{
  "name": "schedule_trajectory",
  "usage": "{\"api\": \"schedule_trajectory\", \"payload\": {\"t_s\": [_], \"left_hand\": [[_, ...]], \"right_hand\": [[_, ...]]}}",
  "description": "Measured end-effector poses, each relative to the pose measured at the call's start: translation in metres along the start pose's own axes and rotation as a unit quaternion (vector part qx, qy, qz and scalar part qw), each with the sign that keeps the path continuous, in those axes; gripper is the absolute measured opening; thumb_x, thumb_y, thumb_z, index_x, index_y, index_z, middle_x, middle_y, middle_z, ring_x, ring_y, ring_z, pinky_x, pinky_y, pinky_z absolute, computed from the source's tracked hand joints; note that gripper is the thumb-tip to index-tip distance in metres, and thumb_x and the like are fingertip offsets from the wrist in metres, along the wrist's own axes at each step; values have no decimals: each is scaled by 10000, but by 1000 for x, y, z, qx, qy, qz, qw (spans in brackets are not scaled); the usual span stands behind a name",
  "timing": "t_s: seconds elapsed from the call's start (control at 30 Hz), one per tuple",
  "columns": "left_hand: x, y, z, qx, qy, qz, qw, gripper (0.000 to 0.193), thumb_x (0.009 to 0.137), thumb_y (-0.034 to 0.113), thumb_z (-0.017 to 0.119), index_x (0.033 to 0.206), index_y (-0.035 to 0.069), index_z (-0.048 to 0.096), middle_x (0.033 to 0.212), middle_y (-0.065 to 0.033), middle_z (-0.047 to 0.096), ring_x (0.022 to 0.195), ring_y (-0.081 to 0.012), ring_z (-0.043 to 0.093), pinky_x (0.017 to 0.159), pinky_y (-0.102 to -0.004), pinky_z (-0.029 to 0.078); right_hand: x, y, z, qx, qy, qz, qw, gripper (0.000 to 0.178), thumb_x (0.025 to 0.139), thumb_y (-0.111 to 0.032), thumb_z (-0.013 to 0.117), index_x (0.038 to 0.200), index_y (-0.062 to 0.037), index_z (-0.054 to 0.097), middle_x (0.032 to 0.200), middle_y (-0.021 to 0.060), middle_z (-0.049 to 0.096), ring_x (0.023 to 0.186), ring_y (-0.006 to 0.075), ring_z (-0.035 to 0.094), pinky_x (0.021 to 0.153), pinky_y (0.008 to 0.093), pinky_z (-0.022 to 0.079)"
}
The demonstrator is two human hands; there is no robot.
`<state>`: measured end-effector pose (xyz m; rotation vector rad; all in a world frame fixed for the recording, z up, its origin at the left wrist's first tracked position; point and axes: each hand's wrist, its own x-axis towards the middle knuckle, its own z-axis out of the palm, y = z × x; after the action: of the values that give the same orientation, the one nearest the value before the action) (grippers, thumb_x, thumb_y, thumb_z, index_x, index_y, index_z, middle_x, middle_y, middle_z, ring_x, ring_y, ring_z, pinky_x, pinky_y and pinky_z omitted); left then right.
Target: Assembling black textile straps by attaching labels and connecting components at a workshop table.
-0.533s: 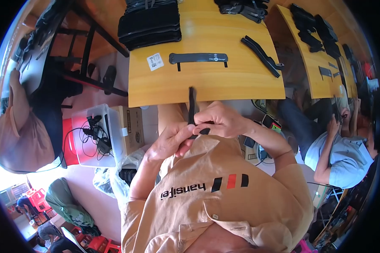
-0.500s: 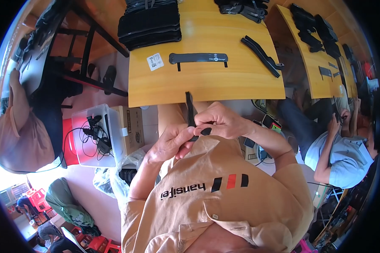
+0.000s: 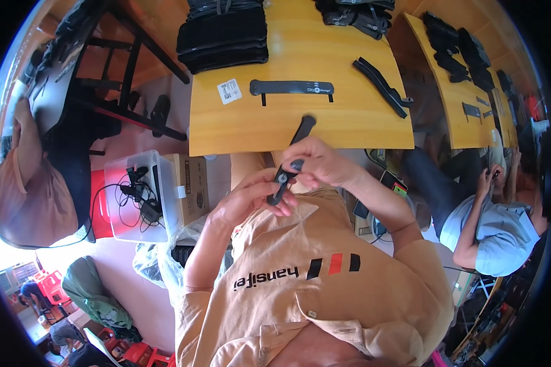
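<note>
A black strap (image 3: 305, 127) slants between my hands in front of my chest, its rounded upper end sticking out past my fingers toward the table. My left hand (image 3: 251, 197) is closed on its lower part, thumb on top, next to a small greyish round spot. With bent fingers my right hand (image 3: 320, 163) grips it higher up, where a short dark end pokes out. On the wooden table (image 3: 226, 131) ahead lies a similar flat strap (image 3: 294, 88) with two short black tabs, beside a white label (image 3: 229, 91).
A stack of black padded pieces (image 3: 223, 38) stands at the table's far left, a black bundle (image 3: 360, 21) at far right. Long black strips (image 3: 378, 84) lie nearer. A clear bin (image 3: 119, 211) with cables stands left by a cardboard box (image 3: 193, 183). Other people sit at both sides.
The strap has turned from nearly upright to slanting right, with more of its lower part showing. My right hand has shifted slightly and turned; my left hand still grips the lower part.
</note>
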<state>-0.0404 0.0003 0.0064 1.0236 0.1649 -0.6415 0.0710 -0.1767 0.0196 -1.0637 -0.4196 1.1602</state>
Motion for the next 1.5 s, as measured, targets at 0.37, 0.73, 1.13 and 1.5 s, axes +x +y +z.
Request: {"api": "schedule_trajectory", "payload": {"t_s": [0.37, 0.73, 1.13, 1.5], "left_hand": [[3, 0, 3, -53, 2, 10, 999, 220, 919, 203, 471, 990, 1, 521, 622, -32, 522, 495, -84, 483, 442, -187, 377], [-50, 4, -22, 78, -17, -24, 997, 153, 862, 153, 540, 873, 5, 501, 510, 24, 424, 383, -19, 347, 342, -183, 215], [-113, -38, -95, -47, 252, 90, 962, 270, 907, 293, 486, 841, 31, 507, 577, 2, 436, 417, -57, 402, 376, -183, 290], [17, -11, -90, -36, 392, 233, 889, 267, 916, 247, 495, 979, 11, 604, 673, 62, 474, 538, -10, 414, 470, -162, 307]], "right_hand": [[6, 5, 7, -36, -36, -1, 999, 279, 905, -144, 472, 647, -40, 492, 462, -35, 414, 366, 22, 368, 369, 172, 290], [-26, -27, -50, 113, 282, -49, 951, 204, 864, -274, 500, 739, -113, 492, 456, -58, 320, 305, 48, 299, 291, 205, 226], [-102, -110, -98, 29, 261, -210, 942, 196, 897, -208, 464, 745, -88, 497, 467, -65, 308, 302, 27, 243, 284, 172, 195], [-86, -101, -37, -511, 306, -76, 800, 88, 834, -4, 572, 859, 9, 655, 752, 51, 647, 495, 63, 524, 416, 174, 421]]}}
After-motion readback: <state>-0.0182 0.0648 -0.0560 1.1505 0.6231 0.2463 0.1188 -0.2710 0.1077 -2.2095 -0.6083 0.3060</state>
